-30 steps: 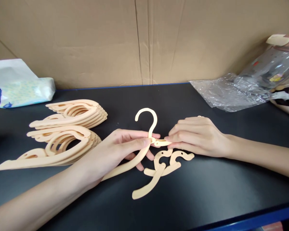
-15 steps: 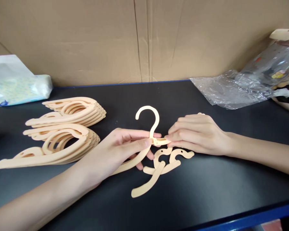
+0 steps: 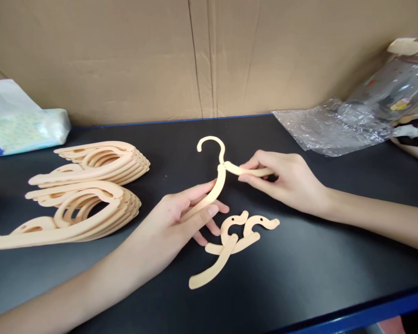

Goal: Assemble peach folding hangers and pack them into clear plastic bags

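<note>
I hold a peach-coloured folding hanger (image 3: 218, 174) just above the black table (image 3: 299, 278). Its hook curls up at the top and its two arms spread from the joint. My left hand (image 3: 181, 218) pinches the left arm between thumb and fingers. My right hand (image 3: 285, 178) grips the right arm, fingers closed round it. Two loose hanger arms (image 3: 230, 241) lie crossed on the table just below my hands.
Two stacks of folded hangers (image 3: 87, 190) lie at the left. A pale packet (image 3: 24, 130) sits at the far left, crumpled clear plastic bags (image 3: 337, 125) at the back right. A cardboard wall (image 3: 195, 55) stands behind. The table's blue front edge (image 3: 369, 313) runs at lower right.
The hanger has moved away from me and its arms have swung apart. My left hand slid down its arm. My right hand moved from the joint out along the right arm.
</note>
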Available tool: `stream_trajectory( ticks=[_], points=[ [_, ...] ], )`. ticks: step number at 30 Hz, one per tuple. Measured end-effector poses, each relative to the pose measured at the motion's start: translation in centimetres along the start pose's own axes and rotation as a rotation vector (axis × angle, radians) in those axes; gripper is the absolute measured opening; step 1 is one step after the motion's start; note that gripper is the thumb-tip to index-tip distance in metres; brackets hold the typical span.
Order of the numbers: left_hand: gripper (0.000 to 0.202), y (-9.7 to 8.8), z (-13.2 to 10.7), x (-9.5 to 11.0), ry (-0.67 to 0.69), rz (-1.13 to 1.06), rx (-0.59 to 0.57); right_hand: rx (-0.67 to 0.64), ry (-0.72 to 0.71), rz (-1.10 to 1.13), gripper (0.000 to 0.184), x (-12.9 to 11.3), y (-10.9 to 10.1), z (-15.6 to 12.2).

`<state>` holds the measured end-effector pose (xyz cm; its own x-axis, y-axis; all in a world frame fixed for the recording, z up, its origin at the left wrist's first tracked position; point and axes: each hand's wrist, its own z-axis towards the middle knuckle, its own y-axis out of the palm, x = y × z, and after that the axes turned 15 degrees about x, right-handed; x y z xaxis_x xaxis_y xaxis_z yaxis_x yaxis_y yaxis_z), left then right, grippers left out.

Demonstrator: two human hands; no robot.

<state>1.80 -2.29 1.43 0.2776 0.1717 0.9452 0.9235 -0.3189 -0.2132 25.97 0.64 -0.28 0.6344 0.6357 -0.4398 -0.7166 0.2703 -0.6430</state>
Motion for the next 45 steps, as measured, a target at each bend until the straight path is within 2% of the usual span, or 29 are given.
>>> stream_trajectory(
  ticks=[2,5,9,12,15,18,25,30,36,41,45],
  points=[
    [0.043,0.1,-0.2,-0.2,0.022,0.032,0.033,-0.009,0.153,-0.014,0.016,0.3,0.0,0.2],
    [0.045,0.0,-0.4,-0.3,0.103,0.147,0.098,-0.006,0.208,-0.027,0.02,1.3,0.0,0.6],
    [0.038,-0.4,-0.5,-0.5,0.303,0.46,0.219,0.018,0.214,-0.073,0.02,2.8,-0.2,1.2],
    [0.031,-0.5,-0.5,-0.6,0.447,0.66,0.259,0.017,0.19,-0.1,0.018,3.6,-0.3,1.6],
    [0.026,-0.3,-0.5,-0.9,0.609,0.74,0.255,0.013,0.117,-0.13,0.016,4.1,-0.3,1.9],
    [0.025,-0.2,-0.6,-1.1,0.714,0.774,0.251,0.011,0.068,-0.175,0.015,4.4,-0.1,1.8],
    [0.023,-0.4,-0.3,-1.5,0.785,0.805,0.234,0.077,0.056,-0.292,0.02,4.5,0.0,1.4],
    [0.024,-0.4,-0.2,-1.5,0.794,0.805,0.216,-0.011,0.051,-0.205,0.021,4.4,0.0,1.5],
    [0.025,-0.3,-0.1,-1.6,0.83,0.827,0.161,-0.08,-0.059,-0.161,0.022,3.4,-0.1,1.6],
    [0.027,-0.2,0.0,-1.7,0.838,0.845,0.178,-0.098,-0.126,-0.155,0.018,3.2,0.0,1.5],
    [0.027,-0.1,0.0,-1.7,0.867,0.885,0.184,-0.106,-0.194,-0.081,0.023,3.2,0.0,1.5]
  ],
)
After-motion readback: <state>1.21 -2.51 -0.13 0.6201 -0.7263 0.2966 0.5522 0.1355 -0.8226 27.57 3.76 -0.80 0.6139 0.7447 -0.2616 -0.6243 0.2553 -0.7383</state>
